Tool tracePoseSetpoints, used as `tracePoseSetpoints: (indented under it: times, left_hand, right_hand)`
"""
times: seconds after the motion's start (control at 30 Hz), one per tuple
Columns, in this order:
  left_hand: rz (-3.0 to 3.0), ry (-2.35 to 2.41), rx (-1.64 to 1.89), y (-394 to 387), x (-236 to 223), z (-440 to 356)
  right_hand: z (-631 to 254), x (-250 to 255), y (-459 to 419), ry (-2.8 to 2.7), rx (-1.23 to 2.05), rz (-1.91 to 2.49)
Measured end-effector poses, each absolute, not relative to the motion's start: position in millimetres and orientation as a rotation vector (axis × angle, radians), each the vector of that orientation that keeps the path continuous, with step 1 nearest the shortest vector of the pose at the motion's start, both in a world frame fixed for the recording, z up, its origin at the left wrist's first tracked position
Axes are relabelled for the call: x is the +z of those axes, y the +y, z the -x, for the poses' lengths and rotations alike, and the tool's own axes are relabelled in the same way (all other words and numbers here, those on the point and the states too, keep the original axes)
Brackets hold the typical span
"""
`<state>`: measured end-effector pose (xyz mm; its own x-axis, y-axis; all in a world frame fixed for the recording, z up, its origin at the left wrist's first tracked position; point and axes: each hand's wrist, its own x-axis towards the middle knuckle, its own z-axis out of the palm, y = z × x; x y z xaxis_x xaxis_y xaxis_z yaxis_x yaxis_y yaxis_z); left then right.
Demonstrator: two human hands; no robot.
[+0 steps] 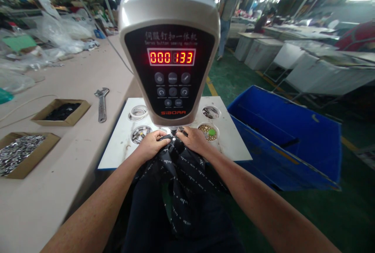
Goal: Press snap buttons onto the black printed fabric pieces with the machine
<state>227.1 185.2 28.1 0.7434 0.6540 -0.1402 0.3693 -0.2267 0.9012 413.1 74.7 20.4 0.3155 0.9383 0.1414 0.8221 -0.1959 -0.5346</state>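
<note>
A white button machine (170, 22) stands before me, its red display reading 000133. Under its head lies a black printed garment (181, 178) that hangs down toward my lap. My left hand (152, 143) grips the cloth at the left of the machine's head, fingers curled round it. At the right, my right hand (193, 139) pinches the same cloth, close beside the left. Both hands rest on the white machine plate (117, 147).
Round cups in the plate hold metal parts (140, 133), brass pieces (207, 131) and more snaps (210, 112). Cardboard boxes (23, 155) (61, 112) and a wrench (101, 104) lie on the left table. A blue bin (287, 139) stands at right. People work far behind.
</note>
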Motion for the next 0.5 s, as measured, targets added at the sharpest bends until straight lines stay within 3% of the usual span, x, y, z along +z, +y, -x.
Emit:
tracePoseSetpoints:
  times: [0.5]
  left_hand:
    - [-1.888, 0.919, 0.322, 179.9, 26.2, -229.4]
  right_hand:
    - [-410.4, 35.6, 63.7, -1.344, 0.389, 1.989]
